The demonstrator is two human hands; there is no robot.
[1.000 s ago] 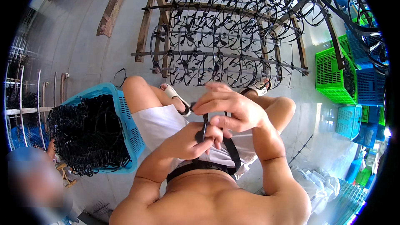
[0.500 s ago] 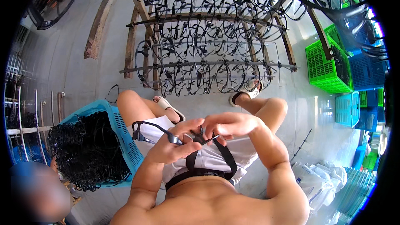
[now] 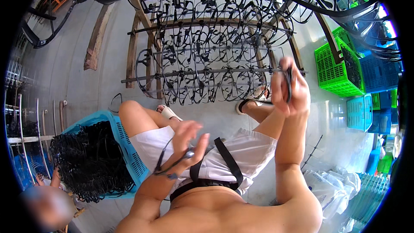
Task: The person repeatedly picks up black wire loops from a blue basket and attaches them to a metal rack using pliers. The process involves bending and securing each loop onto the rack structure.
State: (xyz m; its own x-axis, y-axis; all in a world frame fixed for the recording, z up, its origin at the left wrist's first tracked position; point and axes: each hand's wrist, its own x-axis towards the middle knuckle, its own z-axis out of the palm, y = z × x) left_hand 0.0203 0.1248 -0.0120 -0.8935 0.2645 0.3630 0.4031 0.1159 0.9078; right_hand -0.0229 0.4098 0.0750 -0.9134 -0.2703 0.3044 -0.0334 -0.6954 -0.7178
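My left hand (image 3: 186, 142) is above my lap, thumb and fingers partly apart, holding a thin black curved frame (image 3: 166, 164) that loops back over the wrist. Raised at the right end of the rack's near rod, my right hand (image 3: 292, 90) has its fingers closed round a slim black curved piece (image 3: 289, 80), blurred by motion. In front of me, a rack's dark rod (image 3: 194, 72) carries several similar black curved frames (image 3: 207, 87) hung in rows. The fingers hide whether the right-hand piece touches the rod.
A light-blue basket (image 3: 129, 146) heaped with black thin pieces (image 3: 92, 159) stands at my left. Wooden beams (image 3: 101, 34) flank the rack. Green crates (image 3: 338, 67) and a light-blue crate (image 3: 359, 112) stand right, above plastic bags (image 3: 330, 190). Another person (image 3: 47, 207) is at lower left.
My hands were together above my lap. The right has moved up and right to the rod's end with a black piece. The left stays low, its frame now swung down towards the wrist.
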